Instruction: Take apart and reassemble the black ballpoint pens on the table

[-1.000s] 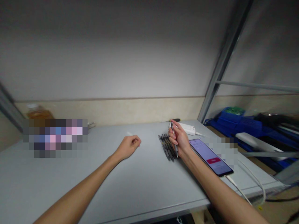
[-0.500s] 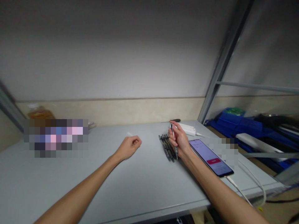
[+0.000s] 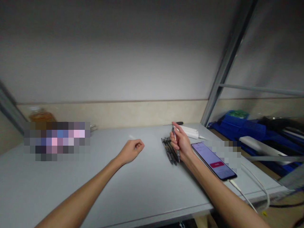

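My right hand is closed around a pen, a slim silver-and-dark one held nearly upright with its lower end pointing down. Just left of and partly behind that hand, several black pens lie side by side in a row on the grey table. My left hand rests on the tabletop to the left of the row, apart from it. Its fingers curl into a loose fist, with a small gap by the thumb and nothing showing in it.
To the right of my right hand lies a phone with its screen lit and a white cable plugged in. Behind are a white power strip or charger and a screwdriver. A bottle stands far left; blue bins sit beyond the metal post.
My right hand has shifted very slightly left with the pen still in its grip. The left hand stays practically where it was, and the row of pens looks the same.
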`<state>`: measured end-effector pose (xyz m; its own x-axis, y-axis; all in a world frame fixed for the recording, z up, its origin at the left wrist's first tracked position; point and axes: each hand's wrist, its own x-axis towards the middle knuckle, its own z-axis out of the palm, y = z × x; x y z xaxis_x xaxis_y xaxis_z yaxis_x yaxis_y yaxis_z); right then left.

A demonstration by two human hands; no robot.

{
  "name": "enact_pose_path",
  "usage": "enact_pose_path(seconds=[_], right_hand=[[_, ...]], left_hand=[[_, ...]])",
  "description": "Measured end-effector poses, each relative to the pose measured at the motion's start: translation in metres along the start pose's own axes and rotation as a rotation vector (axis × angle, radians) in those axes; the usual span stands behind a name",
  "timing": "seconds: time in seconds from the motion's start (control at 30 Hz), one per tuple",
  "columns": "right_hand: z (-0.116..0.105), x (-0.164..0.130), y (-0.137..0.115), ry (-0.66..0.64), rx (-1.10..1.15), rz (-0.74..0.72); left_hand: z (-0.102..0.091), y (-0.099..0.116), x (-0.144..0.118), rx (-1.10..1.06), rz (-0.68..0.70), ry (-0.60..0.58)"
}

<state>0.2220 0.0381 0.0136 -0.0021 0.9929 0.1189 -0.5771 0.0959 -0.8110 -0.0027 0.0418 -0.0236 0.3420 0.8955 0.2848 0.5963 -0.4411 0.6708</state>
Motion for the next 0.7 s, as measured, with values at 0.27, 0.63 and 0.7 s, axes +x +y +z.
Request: enact_pose_path(seconds=[0.27, 0.63, 0.7], right_hand=[[0.002, -0.003, -0.002, 0.033, -0.034, -0.009], [0.008, -0.007, 0.035, -0.085, -0.671, -0.171], [0.007, -0.007, 0.04, -0.128, -0.899, -0.246]], left_hand=[[-0.002, 0.001, 0.0, 0.022, 0.0, -0.008], [-0.001, 0.002, 0.0, 0.042, 0.017, -0.012], [-0.002, 0.003, 0.0, 0.049, 0.022, -0.015]])
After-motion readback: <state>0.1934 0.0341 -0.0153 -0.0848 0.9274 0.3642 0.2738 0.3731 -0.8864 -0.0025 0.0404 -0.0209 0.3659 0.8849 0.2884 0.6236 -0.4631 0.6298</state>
